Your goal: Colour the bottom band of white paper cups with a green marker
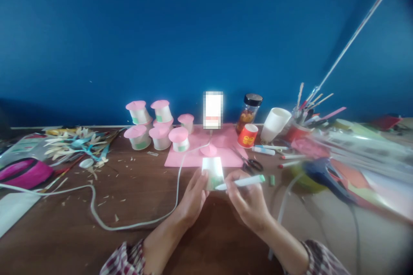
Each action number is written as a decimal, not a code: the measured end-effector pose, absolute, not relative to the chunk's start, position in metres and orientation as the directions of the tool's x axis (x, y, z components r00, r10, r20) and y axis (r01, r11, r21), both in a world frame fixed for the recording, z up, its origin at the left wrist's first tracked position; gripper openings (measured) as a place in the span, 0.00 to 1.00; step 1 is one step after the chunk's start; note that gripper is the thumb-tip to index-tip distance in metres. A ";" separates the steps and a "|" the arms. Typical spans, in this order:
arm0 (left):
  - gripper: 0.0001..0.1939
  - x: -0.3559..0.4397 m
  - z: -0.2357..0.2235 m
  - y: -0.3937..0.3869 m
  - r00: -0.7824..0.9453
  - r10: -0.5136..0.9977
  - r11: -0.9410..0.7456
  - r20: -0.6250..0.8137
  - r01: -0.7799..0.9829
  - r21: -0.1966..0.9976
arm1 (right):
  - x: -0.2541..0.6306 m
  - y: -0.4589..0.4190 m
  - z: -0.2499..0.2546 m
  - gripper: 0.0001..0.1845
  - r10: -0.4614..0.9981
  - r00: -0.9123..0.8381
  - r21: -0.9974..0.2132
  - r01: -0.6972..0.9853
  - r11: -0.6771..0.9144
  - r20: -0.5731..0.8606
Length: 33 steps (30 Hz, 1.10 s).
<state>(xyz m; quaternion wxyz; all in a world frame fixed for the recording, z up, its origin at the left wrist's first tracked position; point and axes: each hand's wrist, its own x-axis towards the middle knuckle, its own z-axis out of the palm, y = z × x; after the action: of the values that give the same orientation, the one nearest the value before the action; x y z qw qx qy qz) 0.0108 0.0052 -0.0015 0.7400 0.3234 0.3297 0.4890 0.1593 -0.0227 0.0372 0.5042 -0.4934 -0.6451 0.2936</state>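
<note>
A person's two hands meet over a brown worktop [138, 197], a white paper cup [213, 169] between them. The left hand [195, 195] curls part-closed around the cup's near left side; the right hand [247, 202] pinches a green-ended marker [247, 181], its tip at the cup's lower, green-tinted part, though whether it touches cannot be told. Just beyond the hands, a pink disc [208, 150] lies on a pink sheet [174, 160], with black-handled scissors [255, 164] near the right hand. Farther out, beyond the left hand, stand white cups with pink tops [137, 137], some stacked; beyond the right hand are a red cup [248, 135], a black-lidded jar [250, 114] and a larger white cup [275, 123]. A white cable [142, 225] snakes left of the left hand toward a magenta pouch [27, 172]. Clutter to the far right is blurred; a blue wall [161, 30] rises behind everything.
</note>
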 end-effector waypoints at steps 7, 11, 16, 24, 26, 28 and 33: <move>0.15 0.013 -0.001 0.007 0.303 0.945 0.286 -0.127 -0.573 0.768 | 0.166 -0.021 0.033 0.05 0.928 0.094 -0.910 0.255 0.327 0.360; 0.14 0.013 0.000 0.007 0.278 0.946 0.304 -0.169 -0.567 0.766 | 0.167 -0.019 0.036 0.04 0.943 0.011 -0.923 0.211 0.323 0.332; 0.15 0.014 0.002 0.007 0.262 0.952 0.288 -0.156 -0.600 0.747 | 0.167 -0.020 0.040 0.05 0.946 -0.037 -0.916 0.241 0.321 0.322; 0.14 0.012 0.001 0.006 0.291 0.947 0.285 -0.139 -0.552 0.784 | 0.164 -0.020 0.039 0.05 0.948 -0.030 -0.915 0.252 0.314 0.317; 0.14 0.012 0.000 0.005 0.294 0.945 0.288 -0.143 -0.539 0.791 | 0.163 -0.020 0.038 0.04 0.946 -0.013 -0.919 0.233 0.319 0.325; 0.14 0.012 0.000 0.005 0.287 0.947 0.284 -0.144 -0.538 0.794 | 0.163 -0.020 0.038 0.05 0.945 -0.006 -0.920 0.229 0.319 0.326; 0.13 0.012 0.002 0.006 0.275 0.945 0.302 -0.175 -0.534 0.790 | 0.164 -0.020 0.040 0.08 0.945 -0.049 -0.902 0.287 0.323 0.323</move>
<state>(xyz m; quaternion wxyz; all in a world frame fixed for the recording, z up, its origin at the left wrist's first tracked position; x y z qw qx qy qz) 0.0121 0.0057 0.0016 0.7357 0.3106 0.3313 0.5026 0.1639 -0.0199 0.0398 0.4967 -0.4782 -0.6442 0.3312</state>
